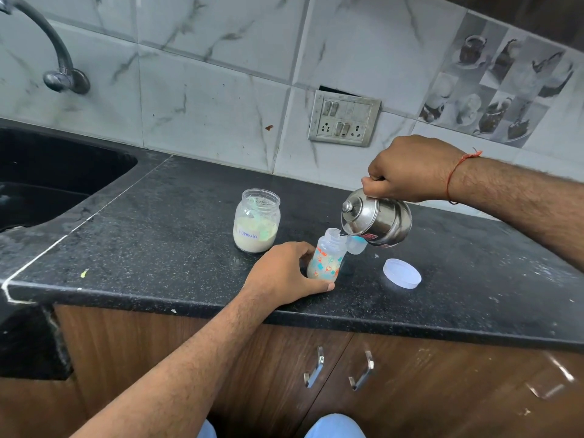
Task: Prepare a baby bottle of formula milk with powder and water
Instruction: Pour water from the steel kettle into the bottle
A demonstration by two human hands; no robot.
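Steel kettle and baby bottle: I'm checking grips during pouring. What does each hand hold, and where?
Right hand grips the tilted steel kettle by its top handle; left hand holds the printed clear baby bottle around its lower body.

Printed baby bottle (327,259) upright, uncapped; steel kettle (377,218) tilted, spout at mouth; formula jar (256,220) open.

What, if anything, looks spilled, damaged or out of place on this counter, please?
White specks are scattered on the black counter right of the round white lid, possibly spilled powder. A dark gap shows above the switch plate, which sits askew on the tiles. The baby bottle stands upright.
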